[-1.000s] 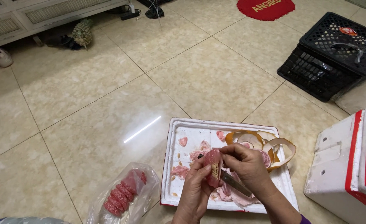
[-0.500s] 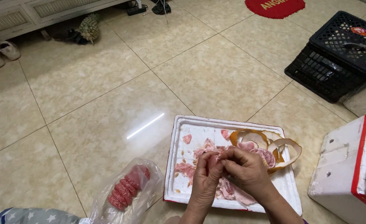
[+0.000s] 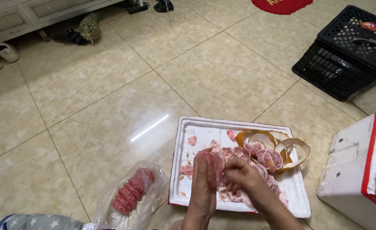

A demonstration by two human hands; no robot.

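L hand (image 3: 203, 187) fingers grip pink pomelo segment (image 3: 215, 168); R hand (image 3: 241, 176) fingers pinch its membrane, over white tray (image 3: 183, 140)

Two bare hands, left hand (image 3: 203, 191) and right hand (image 3: 240, 178), forearms uncovered; grey star-printed fabric garment (image 3: 34, 222) left of the hands.

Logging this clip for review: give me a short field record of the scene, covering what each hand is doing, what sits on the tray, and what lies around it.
left hand: left hand holds a pink pomelo segment
right hand: right hand pinches the segment's edge
tray: white foam tray with pink membrane scraps and curled orange peel
left of tray: clear plastic bag of peeled segments
right: white foam box
far right: black crate
floor: beige tiles
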